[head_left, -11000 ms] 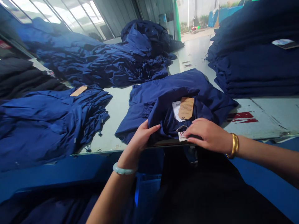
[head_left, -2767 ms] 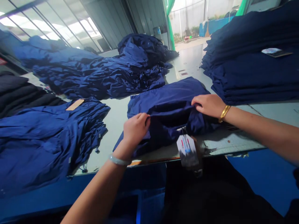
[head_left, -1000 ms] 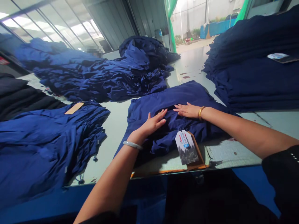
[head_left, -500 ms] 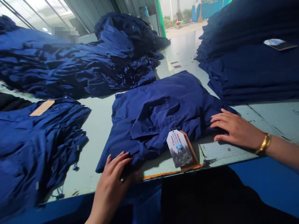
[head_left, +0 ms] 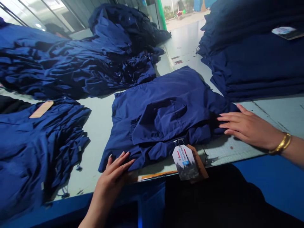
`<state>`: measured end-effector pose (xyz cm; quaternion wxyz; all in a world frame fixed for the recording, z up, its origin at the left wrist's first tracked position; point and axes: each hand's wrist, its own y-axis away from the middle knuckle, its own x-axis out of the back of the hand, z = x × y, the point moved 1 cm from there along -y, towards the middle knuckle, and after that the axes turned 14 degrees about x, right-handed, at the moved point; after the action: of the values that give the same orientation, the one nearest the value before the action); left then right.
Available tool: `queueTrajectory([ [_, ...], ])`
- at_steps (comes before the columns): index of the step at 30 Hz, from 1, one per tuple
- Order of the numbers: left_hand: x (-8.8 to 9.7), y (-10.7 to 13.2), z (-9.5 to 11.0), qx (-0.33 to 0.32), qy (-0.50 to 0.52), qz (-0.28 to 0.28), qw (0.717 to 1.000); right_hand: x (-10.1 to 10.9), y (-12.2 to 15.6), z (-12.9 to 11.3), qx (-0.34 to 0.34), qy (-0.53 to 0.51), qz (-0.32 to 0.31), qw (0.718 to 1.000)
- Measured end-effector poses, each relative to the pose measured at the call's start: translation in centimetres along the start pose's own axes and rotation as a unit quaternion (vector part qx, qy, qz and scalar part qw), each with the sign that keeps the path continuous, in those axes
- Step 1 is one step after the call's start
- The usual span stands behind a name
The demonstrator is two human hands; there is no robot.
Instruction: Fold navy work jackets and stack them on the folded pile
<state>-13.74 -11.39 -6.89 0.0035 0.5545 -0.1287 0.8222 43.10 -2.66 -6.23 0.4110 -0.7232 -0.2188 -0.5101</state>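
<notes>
A folded navy garment (head_left: 163,110) lies on the pale table (head_left: 102,123) in front of me. Its paper hang tags (head_left: 186,161) dangle over the table's front edge. My left hand (head_left: 114,177) lies flat at the garment's near left corner, fingers stretched out and touching the cloth. My right hand (head_left: 247,126), with a gold bangle on the wrist, rests flat with its fingertips against the garment's right edge. Neither hand holds anything.
A tall stack of folded navy garments (head_left: 256,53) stands at the right. A heap of loose navy garments (head_left: 90,60) fills the back left. Another navy pile with a brown tag (head_left: 42,109) lies at the left.
Both hands have stayed at the garment's left corner and right edge. The hang tags have slid a little further over the table's front edge. The view has tilted slightly down.
</notes>
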Motion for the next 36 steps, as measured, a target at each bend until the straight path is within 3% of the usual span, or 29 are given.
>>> queueTrajectory([
  [6,-0.2,0.4,1.9,-0.033,-0.021,0.037,0.999,-0.5,-0.4,-0.6,0.006,0.011,0.015,1.000],
  [9,0.8,0.4,2.0,-0.040,-0.023,0.030,0.998,-0.1,-0.2,-0.4,0.030,0.017,0.021,0.999],
  [11,2.0,-0.7,2.9,-0.035,-0.010,0.046,0.998,1.2,-1.2,-0.2,0.038,0.020,0.040,0.998],
  [13,3.1,-3.4,5.0,-0.036,0.008,0.065,0.997,2.9,-3.9,-0.3,0.039,0.021,0.057,0.997],
  [16,3.2,-10.3,9.8,-0.083,0.006,0.038,0.996,3.8,-11.0,-0.7,0.071,0.012,0.041,0.997],
  [19,0.9,-17.8,13.6,-0.110,-0.057,-0.038,0.992,0.9,-18.8,-0.5,0.120,0.005,-0.019,0.993],
  [21,-1.3,-21.3,14.3,-0.088,-0.137,-0.077,0.984,-2.1,-22.3,0.4,0.094,0.005,-0.084,0.992],
  [23,-3.4,-22.8,13.6,-0.032,-0.208,-0.092,0.973,-5.0,-23.7,1.7,0.045,0.005,-0.150,0.988],
  [25,-5.2,-22.6,12.0,0.012,-0.235,-0.122,0.964,-7.0,-23.6,2.8,0.020,-0.009,-0.187,0.982],
  [28,-6.4,-21.8,9.8,0.021,-0.205,-0.174,0.963,-7.9,-23.3,4.7,0.031,-0.062,-0.192,0.979],
  [30,-5.7,-22.6,8.5,0.015,-0.176,-0.174,0.969,-7.3,-24.3,6.7,0.027,-0.098,-0.184,0.978],
  [32,-4.0,-25.1,6.8,0.029,-0.166,-0.143,0.975,-6.3,-26.4,9.8,-0.011,-0.101,-0.165,0.981],
  [34,-2.0,-28.6,4.3,0.084,-0.181,-0.091,0.976,-5.6,-29.1,13.6,-0.096,-0.067,-0.134,0.984],
  [36,-0.2,-32.1,0.8,0.191,-0.199,-0.051,0.960,-5.5,-31.5,17.6,-0.199,-0.028,-0.111,0.973],
])
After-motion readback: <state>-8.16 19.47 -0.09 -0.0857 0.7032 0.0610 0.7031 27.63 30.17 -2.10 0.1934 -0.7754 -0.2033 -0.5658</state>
